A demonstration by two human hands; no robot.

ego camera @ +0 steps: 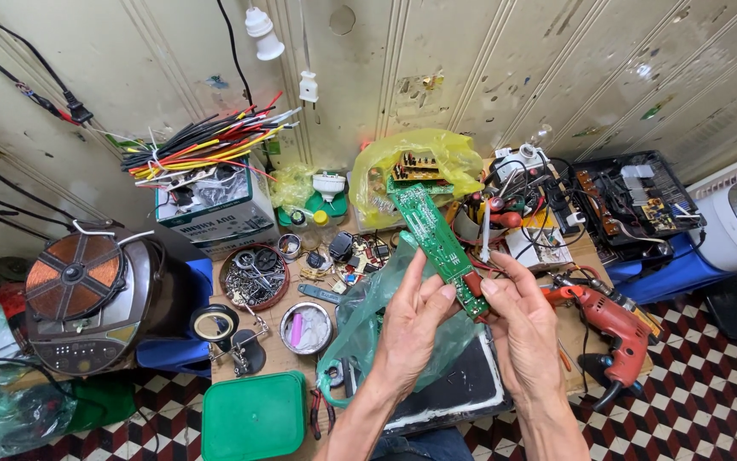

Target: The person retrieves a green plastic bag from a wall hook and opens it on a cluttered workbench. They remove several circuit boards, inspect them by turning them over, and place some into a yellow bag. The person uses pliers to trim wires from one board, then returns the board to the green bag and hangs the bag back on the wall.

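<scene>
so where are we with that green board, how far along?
Done: the long green circuit board is out of any casing and lifted clear of the bench. In hand: both hands grip its lower end, left hand and right hand, fingers pinched near a red part. Left: the red drill lies untouched beside the right hand, and the tin of screws sits apart. No tool is on the board.

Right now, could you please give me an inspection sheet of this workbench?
Surface: small wooden table, crowded.
Job's things: long green circuit board held up over a green plastic bag.
Clutter: round tin of screws, metal bowl, green lid, red drill, yellow bag.
Hands: left hand and right hand both pinch the board's lower end.
Cables: bundle of coloured wires; black leads on the wall.
Surroundings: copper coil unit, checkered floor.
</scene>
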